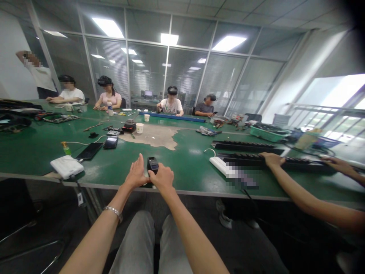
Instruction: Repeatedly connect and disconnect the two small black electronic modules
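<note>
A small black device (152, 164) with a bluish face stands near the front edge of the green table (188, 160). My left hand (137, 173) rests against its left side with the fingers stretched forward and close together. My right hand (164, 177) is curled around its right side and grips it. Both forearms reach out from my lap, and a silver bracelet sits on my left wrist.
A white power bank (67, 166), two dark phones (89, 151) and a paper cup (139, 128) lie to the left. At the right, a co-worker's hands (272, 158) rest on long black keyboards beside a white power strip (221, 164). Several people sit along the far side.
</note>
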Action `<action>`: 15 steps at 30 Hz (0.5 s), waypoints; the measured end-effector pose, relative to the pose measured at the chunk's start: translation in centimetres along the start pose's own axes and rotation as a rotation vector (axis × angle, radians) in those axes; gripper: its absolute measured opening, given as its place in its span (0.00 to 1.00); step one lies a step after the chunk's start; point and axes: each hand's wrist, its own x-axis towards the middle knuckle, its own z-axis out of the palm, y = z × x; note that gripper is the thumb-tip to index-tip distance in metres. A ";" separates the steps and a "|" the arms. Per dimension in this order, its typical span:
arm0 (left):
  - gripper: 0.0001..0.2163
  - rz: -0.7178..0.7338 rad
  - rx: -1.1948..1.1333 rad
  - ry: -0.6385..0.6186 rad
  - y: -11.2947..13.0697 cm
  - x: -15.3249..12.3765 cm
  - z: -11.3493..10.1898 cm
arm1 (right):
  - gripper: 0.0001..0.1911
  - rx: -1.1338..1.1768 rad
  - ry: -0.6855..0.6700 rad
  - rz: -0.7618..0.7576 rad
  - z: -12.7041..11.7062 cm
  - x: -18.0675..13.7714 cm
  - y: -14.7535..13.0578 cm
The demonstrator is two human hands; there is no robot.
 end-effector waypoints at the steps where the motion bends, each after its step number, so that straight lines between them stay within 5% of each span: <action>1: 0.54 -0.010 0.021 -0.009 0.0 0.0 0.1 | 0.22 0.005 -0.018 0.003 0.1 0.0 0.1; 7: 0.49 -0.048 0.149 -0.095 0.2 0.2 0.2 | 0.27 0.028 -0.008 0.020 -0.2 0.5 0.1; 15: 0.50 -0.063 0.155 -0.137 1.0 0.3 -0.4 | 0.21 0.252 -0.008 0.087 -1.4 2.0 0.6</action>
